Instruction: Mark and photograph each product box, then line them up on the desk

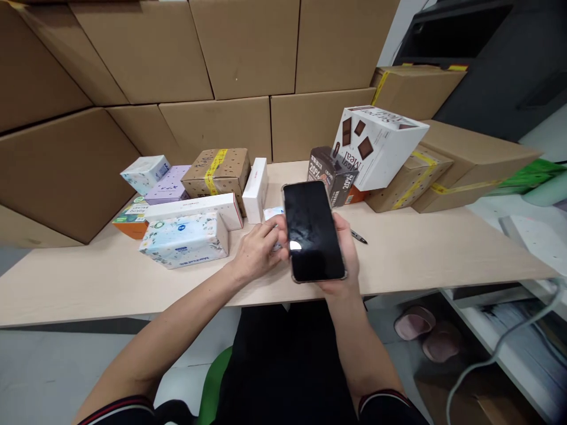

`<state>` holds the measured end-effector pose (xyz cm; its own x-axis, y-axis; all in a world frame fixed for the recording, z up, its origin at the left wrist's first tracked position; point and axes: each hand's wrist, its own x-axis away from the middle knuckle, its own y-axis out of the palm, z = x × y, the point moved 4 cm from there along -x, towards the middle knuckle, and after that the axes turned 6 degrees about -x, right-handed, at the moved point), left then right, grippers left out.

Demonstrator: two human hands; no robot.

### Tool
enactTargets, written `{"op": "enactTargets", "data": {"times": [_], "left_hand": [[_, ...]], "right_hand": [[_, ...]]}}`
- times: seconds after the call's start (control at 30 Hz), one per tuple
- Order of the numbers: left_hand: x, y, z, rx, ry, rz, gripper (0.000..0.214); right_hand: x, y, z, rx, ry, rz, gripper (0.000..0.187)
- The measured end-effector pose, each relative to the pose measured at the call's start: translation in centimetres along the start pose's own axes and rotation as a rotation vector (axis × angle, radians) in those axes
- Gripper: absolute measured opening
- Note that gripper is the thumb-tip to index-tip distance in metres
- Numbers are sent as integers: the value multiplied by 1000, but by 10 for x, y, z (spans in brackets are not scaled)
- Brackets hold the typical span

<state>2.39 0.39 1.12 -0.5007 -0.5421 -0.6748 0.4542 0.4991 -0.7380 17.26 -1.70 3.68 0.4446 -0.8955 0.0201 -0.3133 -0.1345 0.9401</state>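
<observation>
Right hand [349,251] cradles phone [312,230] from beneath, fingers wrapped round its right edge, above table [420,248]. Left hand [257,251] curls at its left edge; pinch undetermined. Tissue box [183,239] and pen [358,237] lie nearby. Advisable: support both edges, screen level.

Both bare forearms extended forward, hands meeting at centre.
Right hand [349,251] palm up, fingers wrapped round a phone [312,230]; left hand [256,252] palm down, fingers loosely bent, tips at the phone's left edge.
</observation>
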Motion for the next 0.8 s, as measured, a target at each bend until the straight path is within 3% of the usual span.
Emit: {"op": "enactTargets", "data": {"times": [0.17, 0.33, 0.8], "left_hand": [[3, 2, -6, -8, -44, 13, 22], [2, 1, -3, -18, 33, 27, 9], [1, 2, -2, -63, 22, 1, 14]], "right_hand": [[-11, 7, 17, -45, 133, -38, 55], [-13, 0, 12, -7, 52, -16, 54], [-16, -4, 13, 15, 48, 7, 50]]}}
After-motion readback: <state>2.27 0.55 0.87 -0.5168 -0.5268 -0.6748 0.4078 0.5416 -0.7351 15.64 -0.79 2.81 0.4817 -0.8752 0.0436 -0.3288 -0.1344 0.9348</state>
